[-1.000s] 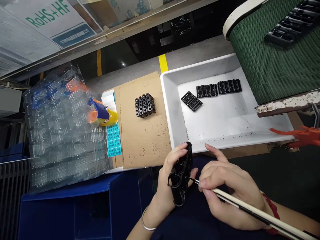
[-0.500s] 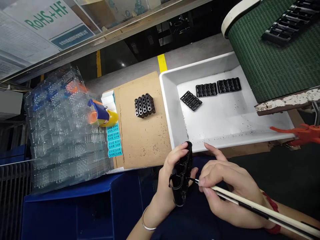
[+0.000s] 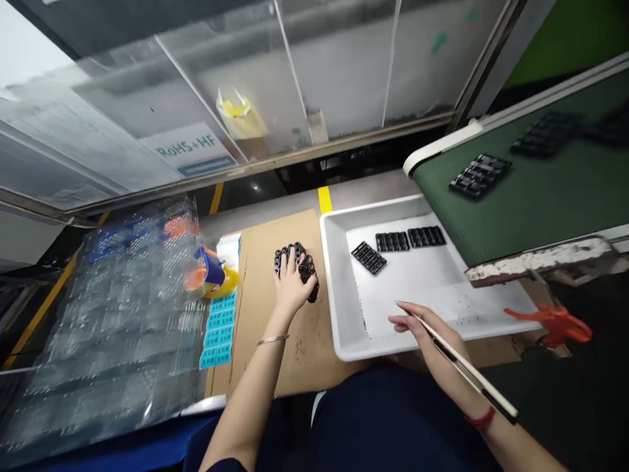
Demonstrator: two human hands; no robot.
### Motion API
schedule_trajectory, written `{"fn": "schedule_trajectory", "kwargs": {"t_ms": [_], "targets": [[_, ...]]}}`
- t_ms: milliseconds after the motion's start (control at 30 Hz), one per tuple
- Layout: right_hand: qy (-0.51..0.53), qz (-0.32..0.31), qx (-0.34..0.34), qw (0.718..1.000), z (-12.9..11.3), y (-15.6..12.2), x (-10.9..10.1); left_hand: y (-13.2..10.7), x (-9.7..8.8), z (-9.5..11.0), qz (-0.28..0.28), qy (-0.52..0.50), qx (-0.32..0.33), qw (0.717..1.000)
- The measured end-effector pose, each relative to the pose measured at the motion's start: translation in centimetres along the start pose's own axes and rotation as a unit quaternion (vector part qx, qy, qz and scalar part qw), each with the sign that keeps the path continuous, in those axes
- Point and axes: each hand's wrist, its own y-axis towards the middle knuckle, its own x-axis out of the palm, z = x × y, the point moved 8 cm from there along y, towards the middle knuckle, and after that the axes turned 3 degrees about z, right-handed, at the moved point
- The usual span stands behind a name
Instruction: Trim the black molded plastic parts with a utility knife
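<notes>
My left hand (image 3: pixel 291 285) reaches out over the brown cardboard sheet (image 3: pixel 275 341) and rests on the stack of black plastic parts (image 3: pixel 287 257), with a black part (image 3: pixel 309 278) under its fingers at the stack's right side. My right hand (image 3: pixel 426 331) hovers over the near edge of the white tray (image 3: pixel 344 314) and holds a long thin stick (image 3: pixel 466 373) that runs back along my forearm. Three flat black parts (image 3: pixel 393 241) lie in the tray's far half.
A green conveyor belt (image 3: pixel 531 196) with more black parts (image 3: pixel 479 174) runs at the right. Clear blister trays (image 3: pixel 108 308) lie at the left, with a tape roll (image 3: pixel 211 275) and blue labels (image 3: pixel 216 328) beside them. An orange clamp (image 3: pixel 555 322) grips the tray's right corner.
My left hand has carried the black part from my lap out to the stack on the cardboard. My right hand moved up over the tray edge. The camera tilted up.
</notes>
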Motion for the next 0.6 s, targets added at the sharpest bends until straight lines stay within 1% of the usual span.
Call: {"fn": "schedule_trajectory", "kwargs": {"t_ms": [67, 100, 200, 267, 333, 433, 500, 567, 600], "targets": [[-0.020, -0.024, 0.062, 0.998, 2.6, 0.3, 0.3, 3.4, 1.2, -0.5, -0.017, 0.025, -0.005, 1.000], [-0.037, -0.028, 0.072, 0.996, 3.7, 0.5, 0.3, 4.9, 1.9, -0.7, -0.024, 0.035, -0.011, 0.999], [-0.084, -0.007, 0.058, 0.995, 6.3, 1.2, -0.1, 8.0, 3.5, -1.7, -0.026, 0.060, -0.038, 0.997], [-0.116, 0.005, 0.032, 0.993, 7.6, 1.7, -0.2, 9.1, 4.1, -2.4, -0.008, 0.072, -0.054, 0.996], [-0.154, 0.008, 0.003, 0.988, 8.2, 2.4, 0.1, 9.5, 4.3, -2.9, 0.017, 0.078, -0.063, 0.995], [-0.207, 0.016, -0.043, 0.977, 7.7, 4.2, 0.7, 9.4, 4.2, -3.4, 0.054, 0.074, -0.066, 0.994], [-0.236, 0.039, -0.082, 0.967, 6.2, 6.6, 0.4, 9.4, 3.9, -3.6, 0.071, 0.064, -0.065, 0.993], [-0.267, 0.081, -0.122, 0.953, 3.9, 9.9, -1.3, 9.4, 3.6, -3.8, 0.085, 0.051, -0.062, 0.993], [-0.283, 0.107, -0.138, 0.943, 2.6, 11.9, -2.7, 9.2, 3.4, -3.8, 0.092, 0.044, -0.059, 0.993]]}}
